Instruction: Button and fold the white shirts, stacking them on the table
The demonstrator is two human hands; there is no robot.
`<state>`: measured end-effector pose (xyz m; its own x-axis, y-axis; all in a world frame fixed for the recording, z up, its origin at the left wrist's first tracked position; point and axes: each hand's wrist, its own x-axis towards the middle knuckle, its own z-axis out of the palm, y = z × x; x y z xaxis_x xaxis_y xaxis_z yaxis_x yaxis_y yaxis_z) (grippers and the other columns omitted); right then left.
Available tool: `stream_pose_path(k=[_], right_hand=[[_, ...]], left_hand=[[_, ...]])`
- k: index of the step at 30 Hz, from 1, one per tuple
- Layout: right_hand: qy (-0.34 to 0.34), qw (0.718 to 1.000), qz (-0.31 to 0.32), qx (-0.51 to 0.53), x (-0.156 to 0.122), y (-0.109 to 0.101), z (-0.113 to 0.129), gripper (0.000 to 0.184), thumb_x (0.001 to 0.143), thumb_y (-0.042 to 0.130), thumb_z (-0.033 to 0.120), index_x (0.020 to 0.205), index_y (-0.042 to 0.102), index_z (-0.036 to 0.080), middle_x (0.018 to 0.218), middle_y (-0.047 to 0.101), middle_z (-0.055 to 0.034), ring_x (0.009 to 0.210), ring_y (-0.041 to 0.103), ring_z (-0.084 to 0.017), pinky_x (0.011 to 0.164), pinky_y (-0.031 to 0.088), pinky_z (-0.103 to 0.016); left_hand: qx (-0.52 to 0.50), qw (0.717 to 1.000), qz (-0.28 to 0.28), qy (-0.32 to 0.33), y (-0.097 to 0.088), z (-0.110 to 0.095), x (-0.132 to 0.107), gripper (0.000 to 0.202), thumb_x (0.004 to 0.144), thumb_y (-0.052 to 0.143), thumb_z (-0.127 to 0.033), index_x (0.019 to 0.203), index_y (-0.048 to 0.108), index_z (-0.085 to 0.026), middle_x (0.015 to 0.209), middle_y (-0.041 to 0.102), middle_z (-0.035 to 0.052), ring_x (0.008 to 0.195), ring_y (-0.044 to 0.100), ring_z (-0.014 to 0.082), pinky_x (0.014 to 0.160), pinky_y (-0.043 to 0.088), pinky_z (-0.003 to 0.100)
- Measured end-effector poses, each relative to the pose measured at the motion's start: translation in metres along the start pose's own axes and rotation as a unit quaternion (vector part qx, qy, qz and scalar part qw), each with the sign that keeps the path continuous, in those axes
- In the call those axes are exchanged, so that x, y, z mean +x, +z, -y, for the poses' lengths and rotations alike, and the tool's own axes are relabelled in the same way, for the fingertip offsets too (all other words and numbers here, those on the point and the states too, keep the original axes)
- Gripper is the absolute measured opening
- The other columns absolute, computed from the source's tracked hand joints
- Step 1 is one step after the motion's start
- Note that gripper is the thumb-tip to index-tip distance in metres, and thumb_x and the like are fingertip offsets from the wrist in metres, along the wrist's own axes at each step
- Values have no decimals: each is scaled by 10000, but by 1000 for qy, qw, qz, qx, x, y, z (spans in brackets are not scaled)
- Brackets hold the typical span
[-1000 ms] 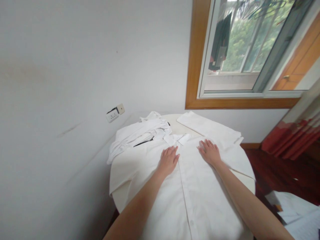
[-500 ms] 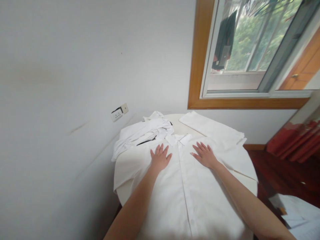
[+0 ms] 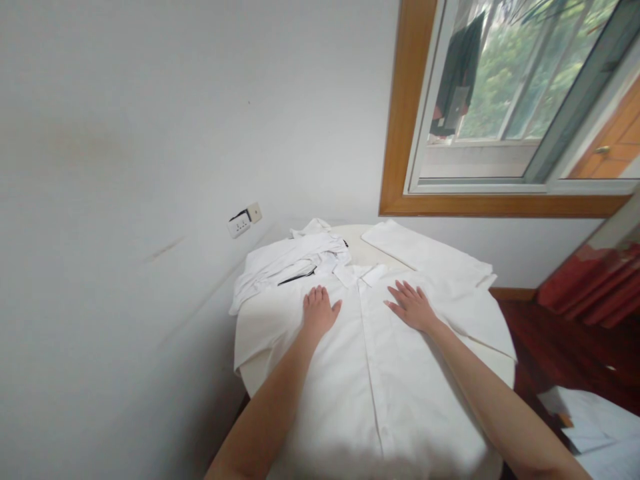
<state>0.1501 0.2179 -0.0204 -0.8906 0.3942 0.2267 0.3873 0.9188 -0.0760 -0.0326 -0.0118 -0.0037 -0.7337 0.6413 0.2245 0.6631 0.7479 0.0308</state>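
Note:
A white button-front shirt (image 3: 340, 387) lies spread face up over a round pale table (image 3: 353, 237), its collar toward the wall. My left hand (image 3: 320, 313) rests flat on the shirt's upper left chest, fingers fairly close together and thumb apart. On the other side of the button strip, my right hand (image 3: 411, 307) lies flat with its fingers spread. Neither hand grips the cloth. The shirt's lower end runs out of view at the bottom.
Crumpled white clothing (image 3: 290, 260) with dark trim lies at the table's back left. A folded white cloth (image 3: 425, 250) lies at the back right. The wall carries a socket (image 3: 240, 225). Right are a window frame (image 3: 500, 205), a red curtain (image 3: 595, 287) and white papers (image 3: 595, 420).
The fingers of my left hand have drawn closer together, still flat on the shirt. My right hand stays almost in place. The whole view has shifted slightly.

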Motion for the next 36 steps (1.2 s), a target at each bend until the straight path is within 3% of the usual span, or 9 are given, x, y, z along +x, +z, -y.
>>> stream_pose_path(k=[4, 9, 12, 15, 20, 24, 28, 33, 36], right_hand=[[0, 1000, 3, 3, 0, -1, 0, 613, 918, 257, 616, 1409, 408, 280, 1499, 320, -67, 1387, 261, -277, 1092, 210, -531], [2, 1000, 10, 8, -2, -4, -1, 595, 924, 264, 602, 1408, 405, 284, 1504, 315, -62, 1387, 262, -274, 1086, 218, -530], [3, 1000, 21, 5, -1, -8, -1, 593, 919, 283, 606, 1397, 417, 283, 1500, 328, -67, 1381, 271, -280, 1074, 234, -540], [10, 999, 33, 1, 4, -15, 5, 562, 909, 349, 576, 1357, 471, 259, 1481, 363, -94, 1365, 293, -304, 1051, 264, -559], [-52, 999, 9, 10, 22, -24, 40, 514, 888, 453, 454, 1340, 496, 213, 1454, 398, -114, 1349, 318, -301, 1080, 273, -500], [-157, 986, -16, 55, 35, -19, 87, 458, 920, 407, 385, 1315, 523, 184, 1418, 453, -103, 1331, 362, -240, 1098, 288, -386], [-192, 979, -19, 64, 40, -6, 123, 464, 948, 354, 433, 1341, 498, 234, 1416, 461, -83, 1327, 373, -241, 1087, 295, -417], [-180, 982, -9, 47, 40, 7, 132, 524, 944, 311, 525, 1392, 438, 286, 1478, 367, -64, 1373, 291, -278, 1107, 218, -485], [-182, 982, -8, 47, 40, 9, 130, 526, 942, 309, 528, 1390, 443, 286, 1484, 354, -56, 1379, 280, -272, 1113, 204, -476]], left_hand=[[-14, 999, 25, -19, 4, -7, 0, 684, 906, 265, -542, 1413, 360, -93, 1508, 277, 169, 1398, 222, 327, 1116, 185, 548], [-19, 999, 26, -20, 4, -8, -2, 700, 896, 246, -583, 1428, 342, -138, 1514, 262, 166, 1404, 197, 345, 1092, 166, 615], [-20, 999, 28, 8, 1, 1, -1, 697, 891, 272, -599, 1406, 378, -141, 1496, 303, 175, 1385, 252, 345, 1086, 217, 589], [-18, 997, 24, 69, -3, 18, 1, 596, 903, 342, -544, 1358, 445, -171, 1455, 393, 150, 1344, 349, 301, 1082, 293, 500], [-14, 985, 11, 169, -7, 42, -3, 526, 930, 355, -472, 1360, 453, -185, 1443, 420, 116, 1344, 364, 248, 1112, 284, 394], [-16, 982, 9, 186, -4, 50, -11, 570, 934, 313, -518, 1408, 385, -210, 1488, 349, 100, 1382, 295, 254, 1125, 257, 420], [-36, 980, -23, 194, -3, 49, -17, 548, 938, 312, -504, 1394, 405, -215, 1482, 361, 97, 1374, 310, 237, 1126, 259, 416], [-38, 979, -19, 200, -20, 52, -17, 420, 945, 356, -342, 1326, 479, -215, 1404, 466, 70, 1297, 399, 196, 1104, 292, 357], [-9, 988, -25, 153, -41, 67, -10, 366, 913, 401, -246, 1254, 528, -211, 1256, 558, 80, 1174, 473, 208, 1015, 367, 353]])
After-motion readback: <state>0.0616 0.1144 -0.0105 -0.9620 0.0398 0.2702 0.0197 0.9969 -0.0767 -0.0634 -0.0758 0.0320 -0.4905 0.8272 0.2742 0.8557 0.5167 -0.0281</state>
